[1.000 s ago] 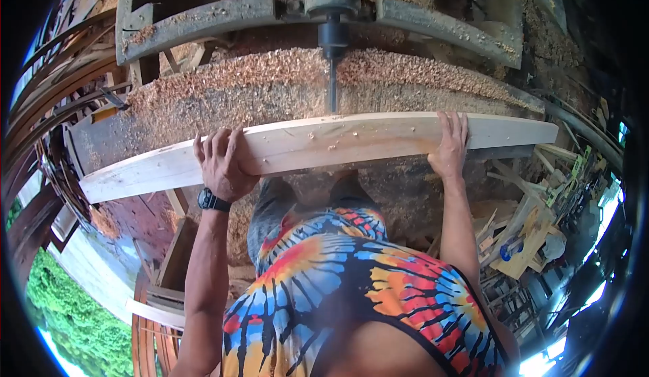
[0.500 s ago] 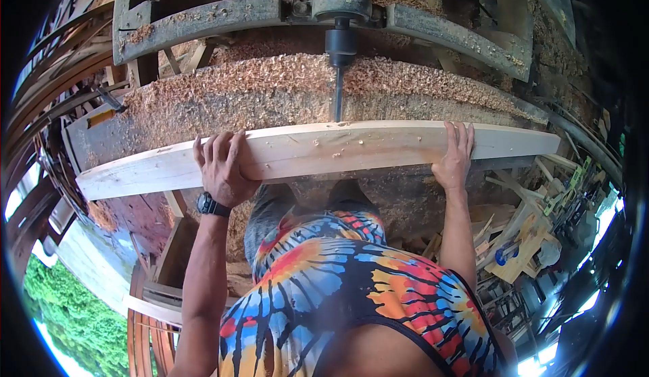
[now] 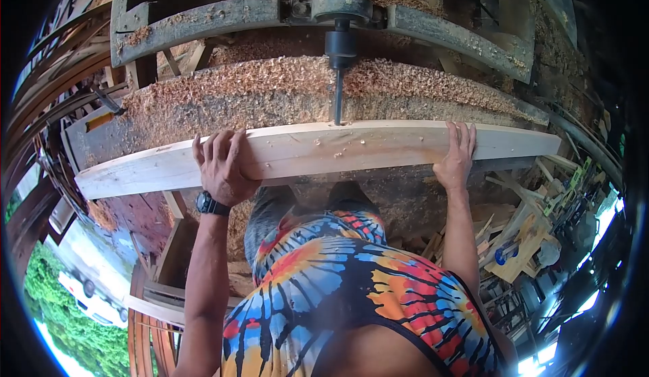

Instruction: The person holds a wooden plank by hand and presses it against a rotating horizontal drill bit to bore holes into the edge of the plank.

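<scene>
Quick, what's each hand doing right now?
Left hand: closed on the pale wooden board, left of the drill bit.
Right hand: also closed on the pale wooden board, right of the drill bit.

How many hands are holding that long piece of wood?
2: the left hand grips the pale board left of the metal bit, and the right hand grips it right of the bit. No others show.

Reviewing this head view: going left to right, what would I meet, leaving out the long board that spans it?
White vehicle → left hand → drill bit → right hand → small blue object.
</scene>
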`<state>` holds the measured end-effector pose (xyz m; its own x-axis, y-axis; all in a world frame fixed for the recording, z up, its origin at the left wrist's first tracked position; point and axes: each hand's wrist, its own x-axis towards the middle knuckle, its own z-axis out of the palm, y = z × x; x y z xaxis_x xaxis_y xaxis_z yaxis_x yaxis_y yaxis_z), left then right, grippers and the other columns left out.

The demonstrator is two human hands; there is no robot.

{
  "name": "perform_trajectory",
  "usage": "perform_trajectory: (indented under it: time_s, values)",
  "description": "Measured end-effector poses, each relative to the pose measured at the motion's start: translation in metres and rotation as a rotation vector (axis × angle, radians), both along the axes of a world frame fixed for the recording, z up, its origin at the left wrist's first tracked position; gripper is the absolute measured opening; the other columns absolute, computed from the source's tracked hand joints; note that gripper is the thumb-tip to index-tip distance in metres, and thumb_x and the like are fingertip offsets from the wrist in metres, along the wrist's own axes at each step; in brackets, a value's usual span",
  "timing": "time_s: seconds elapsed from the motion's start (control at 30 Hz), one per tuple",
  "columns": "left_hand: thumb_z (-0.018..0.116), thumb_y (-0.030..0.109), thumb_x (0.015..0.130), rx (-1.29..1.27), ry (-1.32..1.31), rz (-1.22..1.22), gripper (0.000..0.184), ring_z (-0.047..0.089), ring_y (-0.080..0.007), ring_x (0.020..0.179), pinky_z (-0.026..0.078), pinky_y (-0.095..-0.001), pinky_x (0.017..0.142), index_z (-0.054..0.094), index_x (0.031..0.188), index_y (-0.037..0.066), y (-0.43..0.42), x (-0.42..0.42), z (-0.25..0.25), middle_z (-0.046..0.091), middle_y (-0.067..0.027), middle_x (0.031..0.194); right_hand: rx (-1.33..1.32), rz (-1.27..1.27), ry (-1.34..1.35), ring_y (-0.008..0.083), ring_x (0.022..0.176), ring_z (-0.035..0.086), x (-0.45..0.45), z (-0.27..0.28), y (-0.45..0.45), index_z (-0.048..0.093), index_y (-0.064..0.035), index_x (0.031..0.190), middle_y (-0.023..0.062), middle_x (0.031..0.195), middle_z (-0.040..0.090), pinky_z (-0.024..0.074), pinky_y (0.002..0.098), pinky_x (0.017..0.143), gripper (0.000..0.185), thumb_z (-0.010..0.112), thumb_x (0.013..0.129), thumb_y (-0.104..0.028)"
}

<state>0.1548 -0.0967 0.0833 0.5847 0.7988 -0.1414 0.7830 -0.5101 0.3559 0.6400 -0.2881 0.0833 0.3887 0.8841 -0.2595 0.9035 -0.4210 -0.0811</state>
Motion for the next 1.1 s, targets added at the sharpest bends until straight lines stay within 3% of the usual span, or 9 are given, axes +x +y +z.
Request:
perform_trajectory:
  time_s: [0.17,0.27,0.37,1.1]
  values:
    - [0.095,0.029,0.049,0.029,-0.013,-0.01,0.109,0.056,-0.0333,0.135,0.021,-0.0625,0.127,0.057,0.151,0.015,0.0019,0.0004,-0.0016,0.06,-0.0111,0.139,-0.006,0.002,0.009,0.0499,0.156,0.03,-0.0011,0.0007,0.0017,0.052,-0.017,0.154,0.0136,0.156,0.046,0.0277,0.0615,0.129,0.098,0.07,0.061,0.011]
    - [0.094,0.029,0.05,0.032,-0.004,-0.008,0.108,0.057,-0.0331,0.134,0.021,-0.0624,0.127,0.058,0.15,0.015,0.0023,0.0008,-0.002,0.061,-0.011,0.138,-0.013,0.003,0.008,0.0479,0.157,0.03,0.0011,-0.0011,0.0006,0.052,-0.021,0.152,0.0112,0.155,0.046,0.027,0.066,0.127,0.099,0.079,0.061,0.006]
    - [0.093,0.028,0.05,0.025,0.007,-0.006,0.108,0.057,-0.033,0.134,0.021,-0.0619,0.127,0.058,0.151,0.015,0.0029,0.0014,-0.0004,0.061,-0.011,0.138,-0.023,0.0,0.003,0.0488,0.157,0.03,-0.0007,0.0007,0.0021,0.052,-0.0206,0.152,0.0116,0.154,0.046,0.0267,0.0673,0.126,0.099,0.079,0.061,0.006]
    - [0.096,0.033,0.053,0.024,0.002,-0.012,0.107,0.056,-0.0338,0.135,0.02,-0.0624,0.128,0.057,0.151,0.015,0.0084,0.0016,-0.0017,0.06,-0.011,0.139,-0.011,0.008,0.021,0.0523,0.156,0.03,-0.0026,0.0016,0.0043,0.051,-0.0173,0.152,0.0142,0.155,0.045,0.0271,0.0706,0.123,0.093,0.07,0.065,0.008]
